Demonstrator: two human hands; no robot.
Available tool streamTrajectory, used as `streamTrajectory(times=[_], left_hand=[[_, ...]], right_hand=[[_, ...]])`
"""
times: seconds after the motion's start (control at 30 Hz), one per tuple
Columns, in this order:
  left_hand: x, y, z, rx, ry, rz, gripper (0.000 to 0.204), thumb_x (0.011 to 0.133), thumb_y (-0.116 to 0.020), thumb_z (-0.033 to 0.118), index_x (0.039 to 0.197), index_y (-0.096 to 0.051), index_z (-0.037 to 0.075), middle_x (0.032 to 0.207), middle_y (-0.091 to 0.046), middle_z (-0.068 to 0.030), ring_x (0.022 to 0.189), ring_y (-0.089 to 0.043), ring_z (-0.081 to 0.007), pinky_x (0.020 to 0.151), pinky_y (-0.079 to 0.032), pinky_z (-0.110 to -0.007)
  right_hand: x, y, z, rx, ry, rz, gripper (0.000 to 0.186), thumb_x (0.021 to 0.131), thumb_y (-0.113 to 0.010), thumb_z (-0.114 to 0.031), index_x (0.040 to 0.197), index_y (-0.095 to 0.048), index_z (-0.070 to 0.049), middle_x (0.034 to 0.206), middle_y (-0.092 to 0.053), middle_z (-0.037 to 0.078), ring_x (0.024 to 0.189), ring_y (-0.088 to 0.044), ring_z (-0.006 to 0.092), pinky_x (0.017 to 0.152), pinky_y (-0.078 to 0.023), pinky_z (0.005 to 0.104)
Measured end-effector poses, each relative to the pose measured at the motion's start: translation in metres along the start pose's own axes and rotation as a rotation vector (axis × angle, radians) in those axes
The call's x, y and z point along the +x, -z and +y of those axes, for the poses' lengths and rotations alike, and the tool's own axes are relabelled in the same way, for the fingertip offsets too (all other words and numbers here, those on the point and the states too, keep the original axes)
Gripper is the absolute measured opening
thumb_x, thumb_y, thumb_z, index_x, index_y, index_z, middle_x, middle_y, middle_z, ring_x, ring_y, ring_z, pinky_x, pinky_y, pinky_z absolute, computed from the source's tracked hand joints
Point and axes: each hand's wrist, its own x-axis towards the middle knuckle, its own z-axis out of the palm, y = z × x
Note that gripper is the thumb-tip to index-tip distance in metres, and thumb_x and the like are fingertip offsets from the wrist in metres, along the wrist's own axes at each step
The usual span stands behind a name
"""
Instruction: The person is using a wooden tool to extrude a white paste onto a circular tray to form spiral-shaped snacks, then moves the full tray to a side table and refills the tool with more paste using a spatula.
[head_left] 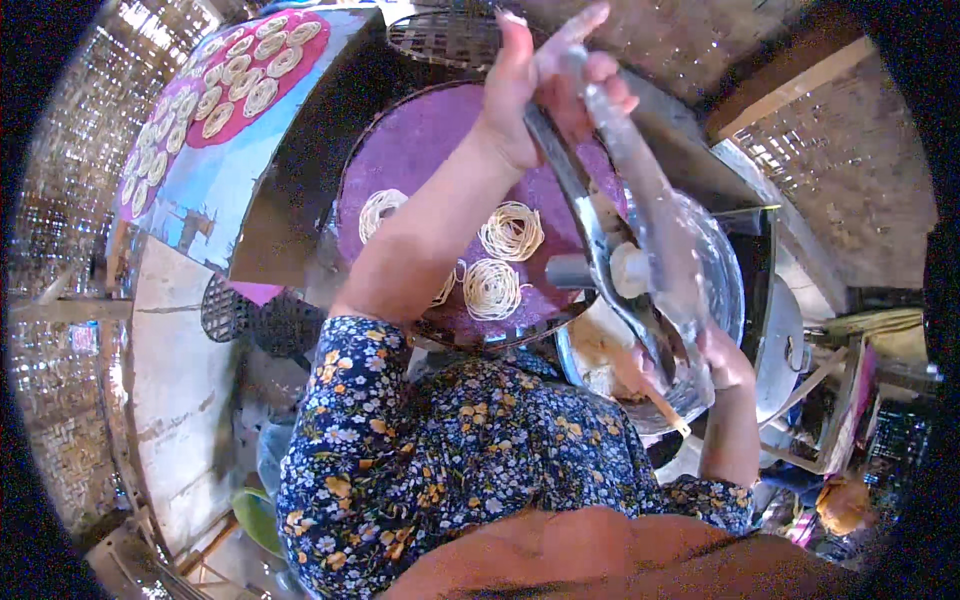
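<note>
I see my left hand raised at the top, index finger stretched out and the other fingers curled around the upper end of a long metal press with a cylinder in its middle. At the lower right, my right hand grips the press's other end, its fingers partly hidden. A short wooden stick sticks out below. Under the press sits a large metal basin with pale contents. Beside it, a round tray lined with purple sheet holds several pale noodle nests, partly behind my left forearm.
At upper left, a raised board with pink and purple sheets carries many more nests. A woven round tray lies at the top. Woven bamboo walls, a wooden beam and a green basin surround me.
</note>
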Motion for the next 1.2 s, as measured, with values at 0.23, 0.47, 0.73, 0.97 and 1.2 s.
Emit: streamTrajectory(times=[0.23,0.47,0.73,0.97,1.2], left_hand=[[-0.024,0.035,0.003,0.152,0.012,0.267,0.071,0.075,-0.038,0.063,0.127,-0.032,0.014,0.063,-0.053,0.0027,0.057,-0.05,-0.0134,0.068,-0.043,-0.035],[-0.03,0.008,-0.013,0.108,-0.034,0.252,0.062,0.079,-0.037,0.059,0.121,-0.041,0.014,0.055,-0.05,0.0059,0.054,-0.051,-0.0148,0.065,-0.042,-0.036],[-0.021,-0.016,0.029,0.117,-0.046,0.101,0.065,0.078,-0.037,0.06,0.123,-0.039,0.012,0.054,-0.045,0.0065,0.052,-0.046,-0.0128,0.065,-0.04,-0.032],[-0.025,-0.037,0.0,0.16,-0.086,0.104,0.064,0.079,-0.033,0.062,0.118,-0.044,0.012,0.052,-0.044,0.0069,0.051,-0.046,-0.0119,0.066,-0.04,-0.033],[-0.012,-0.041,0.03,0.143,-0.082,0.038,0.06,0.077,-0.047,0.053,0.118,-0.042,0.01,0.051,-0.044,0.0082,0.049,-0.042,-0.0083,0.063,-0.036,-0.028]], right_hand=[[0.023,0.01,0.015,-0.289,0.019,0.093,0.066,0.07,-0.054,-0.054,0.107,-0.052,0.001,0.101,-0.056,0.012,0.09,-0.052,0.0188,0.08,-0.04,0.0319],[-0.014,0.006,-0.011,-0.231,-0.049,0.138,0.077,0.058,-0.065,-0.052,0.109,-0.05,0.003,0.097,-0.057,0.007,0.087,-0.052,0.0176,0.078,-0.04,0.0296],[-0.003,-0.018,-0.034,-0.316,0.085,0.139,0.074,0.057,-0.066,-0.049,0.106,-0.052,0.005,0.094,-0.058,0.01,0.086,-0.052,0.0167,0.081,-0.038,0.031],[-0.031,-0.013,-0.043,-0.427,0.063,0.167,0.073,0.058,-0.066,-0.05,0.104,-0.053,0.005,0.092,-0.059,0.011,0.087,-0.053,0.0169,0.079,-0.039,0.0307],[-0.008,-0.015,-0.047,-0.536,0.219,0.218,0.068,0.059,-0.068,-0.044,0.105,-0.053,0.004,0.1,-0.058,0.014,0.092,-0.053,0.0187,0.083,-0.038,0.0314]])
